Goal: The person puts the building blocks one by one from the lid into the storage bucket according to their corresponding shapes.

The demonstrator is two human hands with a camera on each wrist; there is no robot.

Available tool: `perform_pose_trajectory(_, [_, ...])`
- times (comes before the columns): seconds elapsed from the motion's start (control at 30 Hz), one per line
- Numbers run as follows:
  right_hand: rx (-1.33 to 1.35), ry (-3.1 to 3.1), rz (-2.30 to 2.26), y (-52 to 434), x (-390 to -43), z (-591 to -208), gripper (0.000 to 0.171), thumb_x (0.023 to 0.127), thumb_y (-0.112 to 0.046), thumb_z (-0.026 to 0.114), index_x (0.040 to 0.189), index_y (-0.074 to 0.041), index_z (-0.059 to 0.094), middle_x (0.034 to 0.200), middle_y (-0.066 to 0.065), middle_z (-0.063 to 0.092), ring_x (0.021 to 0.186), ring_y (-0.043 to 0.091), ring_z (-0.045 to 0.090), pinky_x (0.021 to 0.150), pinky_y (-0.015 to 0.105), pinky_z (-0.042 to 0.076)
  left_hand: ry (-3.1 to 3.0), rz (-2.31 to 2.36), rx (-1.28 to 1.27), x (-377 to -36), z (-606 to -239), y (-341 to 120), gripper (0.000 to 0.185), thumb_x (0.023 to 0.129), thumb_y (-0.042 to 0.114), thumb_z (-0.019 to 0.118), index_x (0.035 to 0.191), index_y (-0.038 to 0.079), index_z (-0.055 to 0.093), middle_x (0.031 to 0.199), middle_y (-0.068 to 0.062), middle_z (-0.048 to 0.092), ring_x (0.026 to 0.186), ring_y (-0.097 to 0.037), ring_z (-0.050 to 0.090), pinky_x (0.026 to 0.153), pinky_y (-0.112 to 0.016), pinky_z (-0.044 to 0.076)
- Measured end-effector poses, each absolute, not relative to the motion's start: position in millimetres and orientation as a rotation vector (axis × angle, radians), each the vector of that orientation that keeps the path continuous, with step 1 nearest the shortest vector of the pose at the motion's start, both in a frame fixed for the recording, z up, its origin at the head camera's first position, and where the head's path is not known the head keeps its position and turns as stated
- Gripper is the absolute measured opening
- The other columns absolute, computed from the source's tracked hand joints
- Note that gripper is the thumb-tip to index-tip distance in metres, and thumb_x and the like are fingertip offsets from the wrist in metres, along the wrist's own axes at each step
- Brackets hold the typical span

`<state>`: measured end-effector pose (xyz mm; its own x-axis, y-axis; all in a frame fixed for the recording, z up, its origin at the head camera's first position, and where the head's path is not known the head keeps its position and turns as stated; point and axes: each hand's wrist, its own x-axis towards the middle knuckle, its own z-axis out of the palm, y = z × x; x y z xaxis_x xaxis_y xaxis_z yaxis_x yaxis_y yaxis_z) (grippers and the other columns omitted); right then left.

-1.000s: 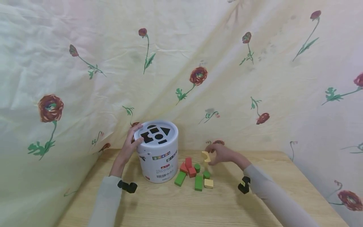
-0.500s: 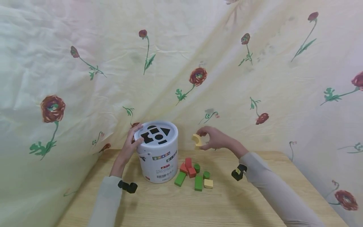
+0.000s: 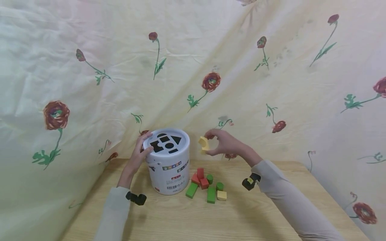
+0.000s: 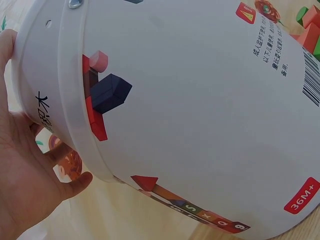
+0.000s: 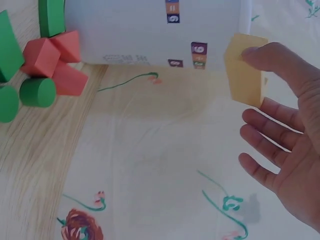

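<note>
The right hand (image 3: 222, 144) pinches a yellow notched block (image 3: 206, 144) between thumb and fingers, its other fingers reaching past it in the right wrist view. A second ago this block was low beside the loose pieces; half a second ago it was already raised, and now it is farther left and slightly higher, its curved notch turned up and to the left. It is in the air just to the right of the white bucket (image 3: 169, 174), apart from it, near the height of its lid (image 3: 164, 151). The left hand (image 3: 141, 150) rests on the bucket's rim, thumb over the top and fingers spread along the edge, as in both earlier views; the bucket has not shifted. The lid has dark cut-outs, among them a notched opening (image 3: 156, 146) near the left thumb. On the wooden table (image 3: 169, 219), right of the bucket, the loose pieces lie as before: three red blocks (image 3: 200, 173) grouped together, two oblong green blocks (image 3: 211, 194), two green cylinders (image 3: 220, 186) and a smaller yellow block (image 3: 221, 195) nearest the person. Behind hangs a flowered cloth (image 3: 181, 50), much as before.
</note>
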<state>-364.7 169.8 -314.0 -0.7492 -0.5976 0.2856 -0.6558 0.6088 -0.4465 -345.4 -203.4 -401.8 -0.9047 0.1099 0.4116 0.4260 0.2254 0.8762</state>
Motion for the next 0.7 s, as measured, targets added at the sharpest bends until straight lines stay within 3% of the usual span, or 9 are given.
perform_pose_trajectory(0.27, [1.008,-2.565,0.912,154,-357,-310,0.055,0.071,-0.031,0.092,0.114,-0.012,0.064,0.111,0.002,0.068,0.107,0.021,0.060,0.095,0.043,0.051,-2.234,-1.731,-0.507,-345,-403,-204,0.063,0.097,0.022,0.053,0.157,0.014,0.033,0.170,-0.008,0.015,0.154,-0.037,0.016,0.122,-0.069,0.014])
perform_pose_trajectory(0.47, [1.040,-2.458,1.001,137,-351,-311,0.058,0.069,-0.024,0.092,0.112,-0.011,0.056,0.115,0.004,0.068,0.107,0.023,0.060,0.092,0.040,0.052,-2.219,-1.753,-0.511,-344,-402,-204,0.062,0.098,0.021,0.052,0.156,0.013,0.034,0.169,-0.008,0.015,0.153,-0.035,0.017,0.122,-0.069,0.013])
perform_pose_trajectory(0.7, [1.100,-2.396,1.022,123,-346,-313,0.065,0.069,-0.019,0.090,0.122,-0.011,0.052,0.116,0.003,0.065,0.109,0.019,0.059,0.089,0.036,0.051,-2.220,-1.766,-0.502,-343,-402,-204,0.062,0.097,0.023,0.053,0.156,0.014,0.035,0.169,-0.008,0.015,0.153,-0.035,0.018,0.123,-0.067,0.015])
